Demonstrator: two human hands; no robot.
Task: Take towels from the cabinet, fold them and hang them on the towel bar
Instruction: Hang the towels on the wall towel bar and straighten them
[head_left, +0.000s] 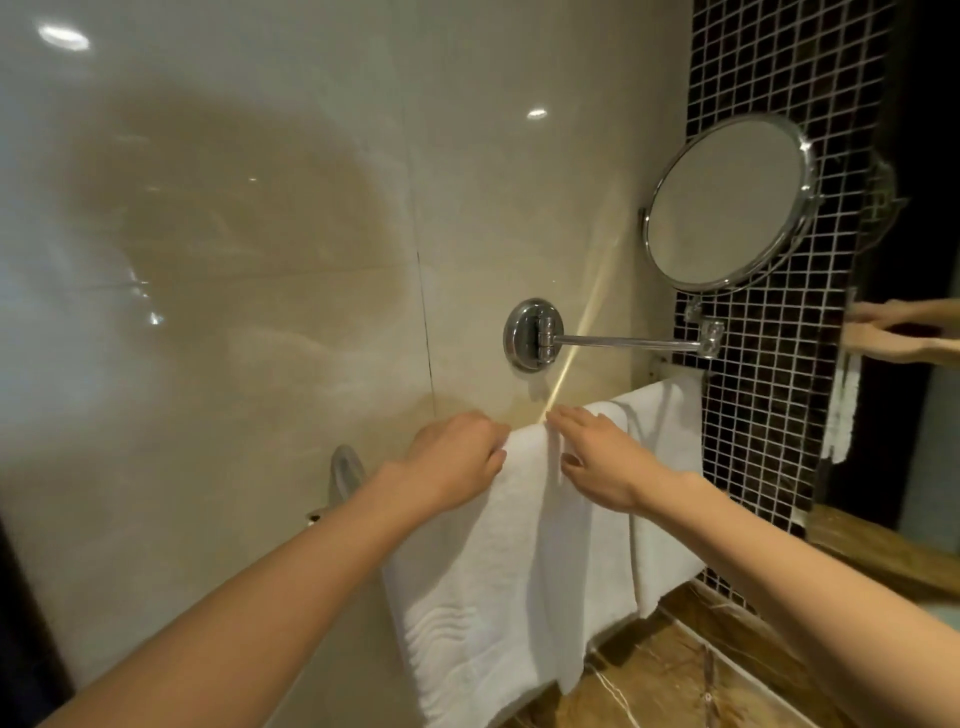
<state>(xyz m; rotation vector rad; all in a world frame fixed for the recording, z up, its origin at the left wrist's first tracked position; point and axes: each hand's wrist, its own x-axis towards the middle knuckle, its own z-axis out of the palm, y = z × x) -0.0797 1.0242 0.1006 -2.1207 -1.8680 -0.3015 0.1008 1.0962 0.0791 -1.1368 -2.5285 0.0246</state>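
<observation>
Over the towel bar, hidden beneath the cloth, your left hand and right hand lie flat and unclenched on the near towel, smoothing its fold beside the hung second towel. Hanging looks nearly finished; next, level its edges.

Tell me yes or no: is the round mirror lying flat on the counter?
No. The round mirror stands out from the tiled wall on a chrome arm, above the hanging towels.

Single head view, close, angled down at tiled wall, arms reaching forward.
</observation>
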